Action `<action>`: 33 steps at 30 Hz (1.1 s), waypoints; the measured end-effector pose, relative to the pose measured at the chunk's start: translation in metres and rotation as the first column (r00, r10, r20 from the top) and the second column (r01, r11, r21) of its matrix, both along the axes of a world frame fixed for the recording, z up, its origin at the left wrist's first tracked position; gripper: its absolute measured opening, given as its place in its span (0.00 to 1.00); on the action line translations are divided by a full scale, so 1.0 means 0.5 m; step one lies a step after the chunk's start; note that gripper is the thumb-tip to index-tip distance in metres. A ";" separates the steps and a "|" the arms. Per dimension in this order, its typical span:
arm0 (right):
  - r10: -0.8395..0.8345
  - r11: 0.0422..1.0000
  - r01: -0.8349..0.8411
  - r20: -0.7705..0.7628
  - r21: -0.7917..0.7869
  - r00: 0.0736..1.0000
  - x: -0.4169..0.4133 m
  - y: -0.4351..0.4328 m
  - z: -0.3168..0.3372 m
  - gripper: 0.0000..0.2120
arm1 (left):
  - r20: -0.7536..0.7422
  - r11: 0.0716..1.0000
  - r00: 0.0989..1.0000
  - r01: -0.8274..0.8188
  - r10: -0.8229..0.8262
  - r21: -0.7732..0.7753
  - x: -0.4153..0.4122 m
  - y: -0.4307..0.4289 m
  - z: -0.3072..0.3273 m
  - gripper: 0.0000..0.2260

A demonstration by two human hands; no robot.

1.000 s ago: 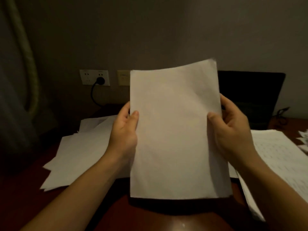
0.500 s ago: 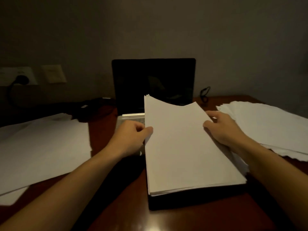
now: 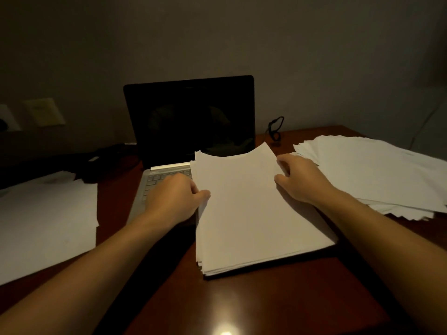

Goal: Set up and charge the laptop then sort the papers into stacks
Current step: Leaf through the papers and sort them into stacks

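We hold the paper stack [image 3: 254, 213] between our hands, left hand [image 3: 174, 197] pinching its left edge, right hand [image 3: 302, 180] gripping its right edge.

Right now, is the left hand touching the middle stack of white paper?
Touching. Head view: left hand pinches the white paper stack at its left edge.

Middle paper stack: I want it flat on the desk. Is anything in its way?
Yes: the open silver laptop sits beneath the white paper stack's far left part. The left hand and right hand grip its side edges, nothing between.
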State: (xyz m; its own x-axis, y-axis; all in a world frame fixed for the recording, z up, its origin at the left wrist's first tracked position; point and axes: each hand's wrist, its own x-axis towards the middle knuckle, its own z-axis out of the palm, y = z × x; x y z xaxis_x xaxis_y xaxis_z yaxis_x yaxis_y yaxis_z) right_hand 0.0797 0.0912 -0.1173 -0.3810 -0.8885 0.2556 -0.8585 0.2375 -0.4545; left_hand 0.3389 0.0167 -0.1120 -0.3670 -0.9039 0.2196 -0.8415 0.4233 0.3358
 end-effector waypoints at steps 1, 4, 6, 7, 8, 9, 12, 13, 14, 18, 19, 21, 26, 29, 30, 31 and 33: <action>0.001 1.000 -0.001 -0.006 -0.007 1.000 -0.002 -0.003 -0.003 0.22 | 0.013 1.000 1.000 -0.005 0.005 -0.020 -0.003 -0.002 -0.001 0.20; -0.004 1.000 0.003 -0.037 -0.028 0.999 -0.006 -0.009 -0.005 0.25 | 0.063 0.997 0.998 -0.026 0.031 -0.077 -0.011 -0.005 -0.005 0.20; -0.018 1.000 0.017 -0.072 -0.023 0.997 -0.009 -0.013 -0.006 0.25 | 0.095 0.993 0.994 -0.038 0.049 -0.115 -0.014 -0.009 -0.009 0.19; -0.029 0.999 0.027 -0.090 -0.018 0.996 -0.009 -0.013 -0.004 0.24 | 0.108 0.990 0.992 -0.043 0.058 -0.133 -0.014 -0.011 -0.011 0.19; -0.037 0.999 0.035 -0.111 -0.017 0.993 -0.007 -0.014 -0.003 0.23 | 0.121 0.987 0.991 -0.045 0.064 -0.153 -0.013 -0.013 -0.013 0.19; -0.040 0.999 0.038 -0.134 -0.020 0.990 -0.005 -0.014 -0.002 0.21 | 0.131 0.984 0.989 -0.042 0.065 -0.171 -0.010 -0.014 -0.015 0.20; -0.016 1.000 0.015 -0.162 -0.011 0.987 0.019 -0.012 0.003 0.17 | 0.131 0.981 0.990 -0.029 0.055 -0.190 0.001 -0.010 -0.014 0.20; 0.002 1.000 -0.002 -0.162 0.005 0.987 0.032 -0.012 0.005 0.16 | 0.129 0.981 0.990 -0.026 0.051 -0.190 0.005 -0.007 -0.013 0.21; 0.028 0.999 -0.024 -0.165 0.028 0.986 0.048 -0.012 0.008 0.14 | 0.125 0.983 0.991 -0.022 0.046 -0.185 0.011 -0.003 -0.010 0.21; 0.172 0.982 -0.151 -0.195 0.116 0.966 0.131 -0.017 0.027 0.09 | 0.004 1.000 1.000 0.015 -0.015 -0.015 0.055 0.006 0.004 0.22; 0.206 0.975 -0.183 -0.206 0.123 0.957 0.155 -0.020 0.031 0.08 | -0.038 0.999 0.999 0.023 -0.022 0.029 0.073 0.007 0.008 0.22; 0.255 0.966 -0.234 -0.235 0.112 0.938 0.207 -0.025 0.038 0.08 | -0.080 0.999 0.997 0.015 -0.011 0.051 0.119 0.003 0.015 0.21; 0.397 0.918 -0.382 -0.280 0.106 0.874 0.353 -0.054 0.052 0.08 | -0.064 0.995 0.993 -0.095 0.098 0.041 0.291 -0.028 0.026 0.16; 0.493 0.869 -0.479 -0.294 0.123 0.819 0.441 -0.080 0.056 0.08 | 0.052 0.975 0.974 -0.223 0.222 0.017 0.420 -0.065 0.014 0.18; 0.524 0.851 -0.510 -0.293 0.128 0.800 0.471 -0.089 0.055 0.08 | 0.101 0.963 0.958 -0.270 0.267 0.015 0.460 -0.074 0.009 0.20; 0.550 0.833 -0.537 -0.286 0.130 0.784 0.500 -0.098 0.053 0.08 | 0.137 0.951 0.944 -0.307 0.302 0.022 0.496 -0.081 0.003 0.22; 0.593 0.803 -0.585 -0.268 0.115 0.760 0.553 -0.115 0.049 0.07 | 0.164 0.941 0.933 -0.333 0.319 0.061 0.551 -0.084 -0.010 0.27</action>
State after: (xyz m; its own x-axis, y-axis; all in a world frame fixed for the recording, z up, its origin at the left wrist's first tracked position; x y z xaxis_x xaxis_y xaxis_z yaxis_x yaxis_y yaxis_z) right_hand 0.3563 0.0338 -0.0930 0.3029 -0.9212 0.2441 -0.9199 -0.3495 -0.1777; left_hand 0.6143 -0.0252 -0.1170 -0.0715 -0.9923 0.1012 -0.9715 0.0923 0.2185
